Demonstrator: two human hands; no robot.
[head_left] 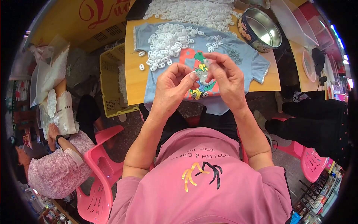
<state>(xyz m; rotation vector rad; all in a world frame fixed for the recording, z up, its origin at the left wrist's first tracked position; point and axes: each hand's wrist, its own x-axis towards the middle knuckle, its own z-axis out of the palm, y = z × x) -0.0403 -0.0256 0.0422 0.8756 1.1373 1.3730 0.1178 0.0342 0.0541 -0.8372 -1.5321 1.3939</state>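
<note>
My left hand [172, 85] is closed in a pinch, thumb against forefinger, above a small blue T-shirt [158, 84] with a dinosaur print. What it pinches, if anything, is too small to make out. To its right, my right hand [230, 83] is closed too, with a small white plastic piece [207, 61] between thumb and fingertips. The two hands face each other, a little apart. Beyond the left hand, a pile of white oval plastic pieces with two holes [169, 44] lies on the shirt. A smaller cluster of white pieces [214, 43] lies farther right.
The shirt is spread over a wooden table [135, 74]. A large heap of white pieces [190, 13] covers its far side, beside a round metal tin [261, 30]. A yellow crate [112, 82] stands left. Another person [59, 164] sits at left near a pink chair [100, 175].
</note>
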